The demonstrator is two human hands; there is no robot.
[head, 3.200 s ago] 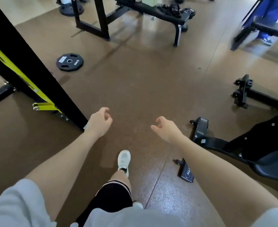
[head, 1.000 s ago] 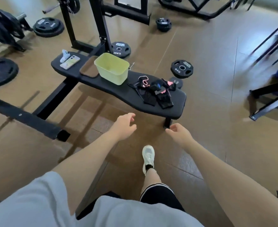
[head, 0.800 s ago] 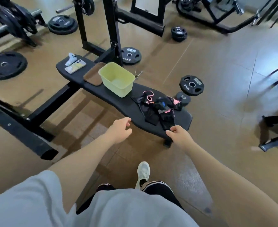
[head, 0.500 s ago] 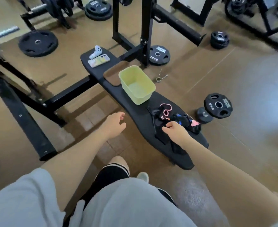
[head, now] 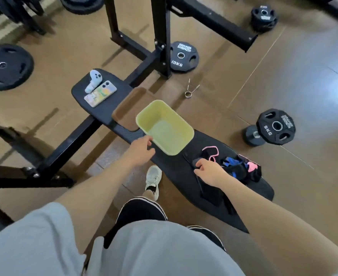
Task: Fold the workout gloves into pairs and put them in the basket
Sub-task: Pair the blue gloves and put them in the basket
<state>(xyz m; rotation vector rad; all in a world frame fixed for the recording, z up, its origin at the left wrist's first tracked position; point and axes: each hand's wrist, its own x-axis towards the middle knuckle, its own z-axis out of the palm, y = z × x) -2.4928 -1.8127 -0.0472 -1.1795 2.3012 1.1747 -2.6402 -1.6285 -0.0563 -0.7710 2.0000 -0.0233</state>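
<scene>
Workout gloves point(head: 236, 169) lie in one tangled heap on the near right part of the black bench pad point(head: 172, 172); black fabric with one pink strap loop, blue trim and a pink patch can be made out, but the number of separate gloves cannot be told from the heap. One pale yellow-green basket point(head: 165, 127) stands upright on the pad just left of and beyond the heap, apart from it, and its inside shows only its own floor. The right hand point(head: 211, 172) rests on the left edge of the heap with the fingers curled down onto the black fabric; whether they pinch it cannot be told. The left hand point(head: 140, 151) sits over the near edge of the pad just beside the basket's near left corner, fingers loosely curled and holding nothing; contact with the basket wall cannot be confirmed. On the far left end of the pad lie one phone point(head: 100, 93) in a patterned case and one white controller point(head: 93, 80), touching each other, with one brown pad insert point(head: 127, 109) between them and the basket. On the floor: one plate marked 10KG point(head: 184, 56) by the rack upright, one plate marked 5KG point(head: 276, 126) at right leaning on one small dumbbell point(head: 251, 135), one spring collar point(head: 190, 89), and one large plate point(head: 5, 66) at far left.
</scene>
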